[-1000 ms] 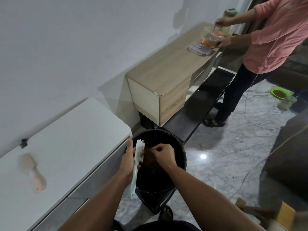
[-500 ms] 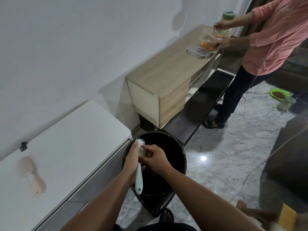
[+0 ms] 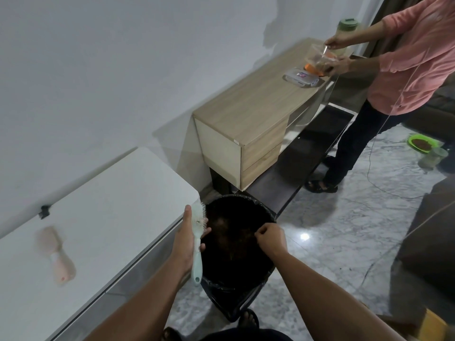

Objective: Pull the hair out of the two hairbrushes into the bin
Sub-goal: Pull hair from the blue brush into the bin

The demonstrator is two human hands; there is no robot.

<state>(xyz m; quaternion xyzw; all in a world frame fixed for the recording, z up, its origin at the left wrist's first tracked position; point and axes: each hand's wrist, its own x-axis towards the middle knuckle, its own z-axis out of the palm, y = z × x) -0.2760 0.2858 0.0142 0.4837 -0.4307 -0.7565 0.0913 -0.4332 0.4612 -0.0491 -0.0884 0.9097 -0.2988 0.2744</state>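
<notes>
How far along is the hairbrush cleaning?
Midway through the first brush. The left hand holds the mint hairbrush at the bin, some hair still in its bristles. The right hand is pinched over the bin, apparently dropping a tuft. The pink hairbrush waits on the white counter.

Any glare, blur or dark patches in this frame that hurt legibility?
Head view: dim overall; the bin interior is near black, hiding its contents; one small glare spot on the marble floor; the pink brush on the white counter is soft and smeared; wide-angle bending at the edges.
</notes>
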